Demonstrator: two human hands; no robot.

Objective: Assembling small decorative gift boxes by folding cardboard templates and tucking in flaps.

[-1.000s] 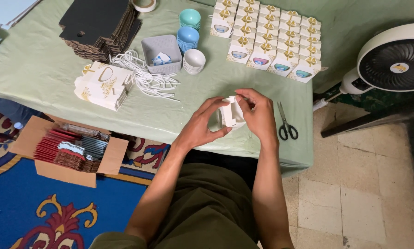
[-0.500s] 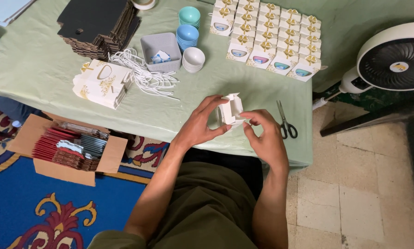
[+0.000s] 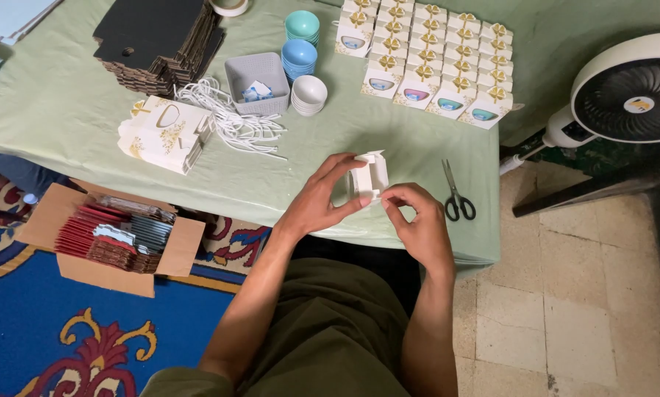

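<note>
I hold a small white cardboard box [image 3: 367, 176], partly folded, over the near edge of the green-covered table [image 3: 65, 110]. My left hand [image 3: 322, 197] grips its left side with the fingers wrapped around it. My right hand [image 3: 416, 220] pinches the box's lower right flap between thumb and fingertips. The box's top flaps stand open.
Black-handled scissors [image 3: 455, 195] lie just right of my hands. Behind are a stack of flat white boxes [image 3: 164, 134], white cords [image 3: 230, 121], a grey basket [image 3: 255, 79], stacked small bowls [image 3: 302, 55], rows of finished gift boxes [image 3: 433, 62], and dark cardboard sheets [image 3: 157, 37]. A fan [image 3: 628, 92] and a floor carton [image 3: 116, 235] flank the table.
My right hand has slid from the top of the box down to its lower right flap. The box has turned slightly in my left hand.
</note>
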